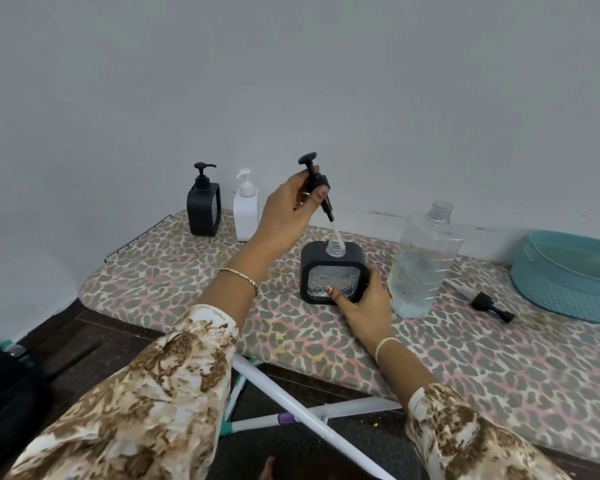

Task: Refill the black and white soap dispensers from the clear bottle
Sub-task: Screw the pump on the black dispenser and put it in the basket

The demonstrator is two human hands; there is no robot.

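A square black dispenser (331, 260) with a clear patterned window stands open-necked on the ironing board (194, 306). My right hand (368, 306) grips its lower right side. My left hand (286, 206) holds a black pump head (317, 178) tilted above it, and the pump's clear tube reaches into the neck. The clear bottle (423, 261) stands uncapped just right of the dispenser, partly filled with clear liquid. At the back left stand a second black dispenser (203, 209) and a white dispenser (246, 211), both with pumps on.
Another black pump head (490, 303) with its tube lies on the board right of the clear bottle. A teal basket (568, 275) sits at the far right. The board's white legs (302, 414) cross below, over a dark floor. A wall rises close behind.
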